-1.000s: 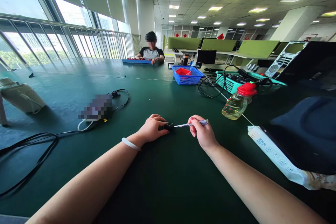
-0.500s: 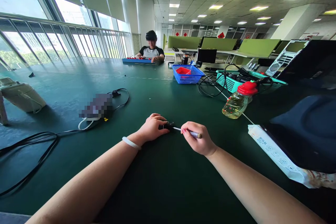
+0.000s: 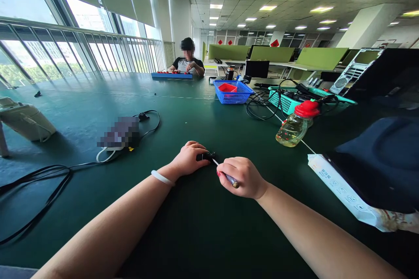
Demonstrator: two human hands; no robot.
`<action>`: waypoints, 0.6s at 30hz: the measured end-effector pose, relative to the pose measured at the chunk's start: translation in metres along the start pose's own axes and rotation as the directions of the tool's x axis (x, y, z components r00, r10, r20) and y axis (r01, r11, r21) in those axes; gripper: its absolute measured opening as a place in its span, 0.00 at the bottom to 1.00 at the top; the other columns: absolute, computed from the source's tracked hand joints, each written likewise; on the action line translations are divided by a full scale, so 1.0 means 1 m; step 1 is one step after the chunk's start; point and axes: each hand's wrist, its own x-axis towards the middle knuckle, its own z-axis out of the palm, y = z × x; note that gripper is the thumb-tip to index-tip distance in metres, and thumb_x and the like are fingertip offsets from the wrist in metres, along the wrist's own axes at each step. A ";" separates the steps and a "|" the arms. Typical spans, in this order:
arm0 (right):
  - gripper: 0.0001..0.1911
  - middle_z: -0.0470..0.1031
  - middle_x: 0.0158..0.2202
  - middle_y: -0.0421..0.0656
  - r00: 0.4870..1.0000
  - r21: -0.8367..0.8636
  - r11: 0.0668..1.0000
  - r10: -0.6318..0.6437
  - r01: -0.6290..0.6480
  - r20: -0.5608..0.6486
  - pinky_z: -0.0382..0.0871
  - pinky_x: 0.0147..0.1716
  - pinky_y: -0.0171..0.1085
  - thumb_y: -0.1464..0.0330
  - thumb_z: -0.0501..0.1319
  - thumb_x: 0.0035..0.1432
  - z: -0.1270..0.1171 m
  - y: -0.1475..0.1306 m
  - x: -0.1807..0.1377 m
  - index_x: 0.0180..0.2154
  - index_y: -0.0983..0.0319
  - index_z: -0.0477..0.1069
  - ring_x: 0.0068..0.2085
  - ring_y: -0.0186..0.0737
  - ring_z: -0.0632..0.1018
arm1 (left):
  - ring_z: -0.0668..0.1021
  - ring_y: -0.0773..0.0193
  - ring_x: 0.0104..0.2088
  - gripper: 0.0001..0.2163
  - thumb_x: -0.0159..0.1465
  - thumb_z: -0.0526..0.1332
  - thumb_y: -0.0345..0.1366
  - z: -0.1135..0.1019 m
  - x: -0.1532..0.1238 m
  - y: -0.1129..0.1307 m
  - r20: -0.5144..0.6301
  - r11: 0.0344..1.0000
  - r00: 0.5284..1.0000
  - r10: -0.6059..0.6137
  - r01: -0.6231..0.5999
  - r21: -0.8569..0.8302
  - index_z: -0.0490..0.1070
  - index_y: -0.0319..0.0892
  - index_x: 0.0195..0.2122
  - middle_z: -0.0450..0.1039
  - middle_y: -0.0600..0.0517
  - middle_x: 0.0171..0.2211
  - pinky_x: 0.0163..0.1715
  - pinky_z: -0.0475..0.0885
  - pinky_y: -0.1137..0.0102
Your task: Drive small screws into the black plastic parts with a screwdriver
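My left hand [image 3: 191, 158], with a white band on its wrist, is closed on a small black part [image 3: 209, 155] that rests on the dark green table [image 3: 183, 117]. The part's kind is too small to make out, and my fingers cover its left end. A screwdriver [image 3: 231, 180] with a thin metal shaft sits in my closed right hand [image 3: 242, 176]. Its handle end points toward me and slightly right. The shaft's tip is at the near side of the black part; whether it touches cannot be told.
A bottle with a red lid [image 3: 293, 128] and a white packet [image 3: 342, 189] lie to the right. Beyond are a blue basket [image 3: 234, 96] and a teal basket [image 3: 284, 101] with cables. Black cords [image 3: 55, 178] run along the left. A person [image 3: 188, 63] sits across the table.
My right hand has moved slightly nearer and left, and the screwdriver now slants more toward me. My left hand stays on the black part. The person opposite has raised one hand.
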 end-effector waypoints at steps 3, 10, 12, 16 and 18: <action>0.08 0.72 0.25 0.40 1.000 -0.008 1.000 -0.012 0.012 -0.001 0.60 0.28 0.36 0.71 0.53 0.62 0.001 0.000 0.000 0.33 0.59 0.70 0.25 0.36 0.70 | 0.73 0.52 0.54 0.14 0.60 0.67 0.44 0.000 0.000 0.000 0.006 1.000 1.000 -0.003 0.003 0.004 0.79 0.48 0.46 0.78 0.49 0.49 0.59 0.65 0.56; 0.09 0.72 0.24 0.39 1.000 -0.024 1.000 0.009 -0.009 -0.026 0.60 0.28 0.36 0.70 0.53 0.63 0.000 -0.002 0.001 0.32 0.59 0.70 0.25 0.36 0.70 | 0.72 0.51 0.55 0.16 0.60 0.67 0.44 -0.001 0.001 0.002 0.024 1.000 0.999 -0.021 0.022 -0.001 0.79 0.45 0.47 0.78 0.48 0.50 0.60 0.64 0.55; 0.10 0.72 0.24 0.40 0.998 -0.021 0.998 0.056 -0.057 -0.042 0.61 0.29 0.36 0.70 0.53 0.62 0.000 -0.001 0.000 0.32 0.58 0.71 0.25 0.36 0.70 | 0.72 0.51 0.55 0.16 0.60 0.68 0.44 -0.001 0.001 0.002 0.021 1.000 0.999 -0.027 0.027 -0.003 0.79 0.45 0.47 0.78 0.47 0.50 0.60 0.64 0.55; 0.10 0.74 0.27 0.41 0.949 -0.022 0.956 0.287 -0.292 -0.128 0.63 0.31 0.36 0.69 0.53 0.63 0.004 0.005 -0.001 0.31 0.58 0.71 0.27 0.37 0.73 | 0.73 0.51 0.55 0.15 0.60 0.68 0.44 -0.001 0.001 0.002 0.017 1.000 1.000 -0.022 0.022 -0.006 0.79 0.46 0.47 0.78 0.48 0.50 0.59 0.65 0.55; 0.10 0.76 0.29 0.43 0.889 0.015 0.905 0.422 -0.426 -0.179 0.64 0.31 0.36 0.67 0.54 0.64 0.008 0.011 -0.002 0.31 0.58 0.71 0.29 0.39 0.75 | 0.73 0.51 0.55 0.15 0.60 0.67 0.43 -0.002 0.001 0.002 0.021 1.000 1.000 -0.022 0.022 -0.008 0.79 0.46 0.47 0.78 0.48 0.50 0.59 0.65 0.55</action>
